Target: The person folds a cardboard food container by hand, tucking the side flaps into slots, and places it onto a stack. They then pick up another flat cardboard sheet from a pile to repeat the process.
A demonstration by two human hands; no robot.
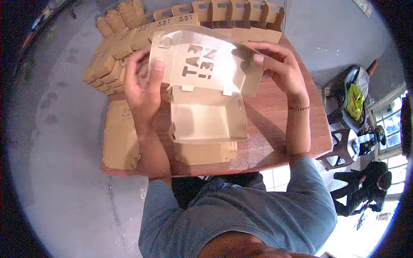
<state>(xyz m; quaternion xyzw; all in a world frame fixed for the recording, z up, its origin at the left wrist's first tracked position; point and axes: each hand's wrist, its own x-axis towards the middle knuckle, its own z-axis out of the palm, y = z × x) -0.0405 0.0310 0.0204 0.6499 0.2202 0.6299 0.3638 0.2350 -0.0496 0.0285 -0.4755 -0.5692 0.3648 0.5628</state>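
A cardboard box stands open above the front of the wooden table, its hollow base facing me and its lid raised at the back. Cut-out letters show on the lid, beside a bright glare. My left hand grips the lid's left edge, thumb on the inner face. At the right edge of the lid, my right hand holds the side flap with the thumb in front and the fingers behind. Below the box, a flat cardboard piece lies on the table.
Flat cardboard blanks lie at the table's left front. Folded boxes are stacked at the back left, and a row of upright cardboard carriers lines the back. A chair and stool stand at the right; a person is beyond.
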